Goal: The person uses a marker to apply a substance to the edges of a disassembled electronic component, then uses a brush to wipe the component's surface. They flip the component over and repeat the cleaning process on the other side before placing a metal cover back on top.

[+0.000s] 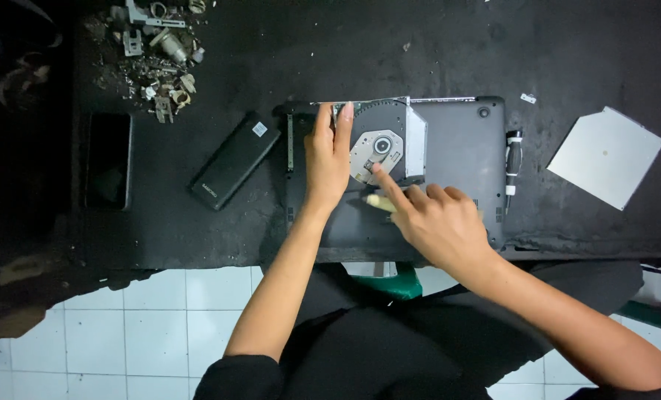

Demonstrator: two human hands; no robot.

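Grey metal and dark plastic lie under my fingers: an opened optical drive (387, 144) with its round hub showing, resting on the upturned base of a dark grey laptop (456, 159). My left hand (327, 159) lies flat on the drive's left edge, fingers straight and together, pointing away from me; it presses down and grips nothing. My right hand (438, 218) comes in from the near right, its forefinger stretched out so the tip touches the silvery plate just near of the hub, the other fingers loosely curled. A pale yellowish tool handle (380, 201) shows at my right thumb; I cannot tell how firmly I have it, as the hand covers most of it.

The laptop sits at the near edge of a worn black workbench (568, 44). Just beside its right edge lies a small screwdriver (512, 167) with a black and white handle. Farther right, well apart, rests a flat grey metal cover plate (606, 155). To the left of the laptop a black battery pack (234, 161) lies aslant, and left of that a dark phone (109, 160). At the far left corner sits a heap of small metal scraps and screws (156, 52). Below the bench edge I see white floor tiles (160, 311).
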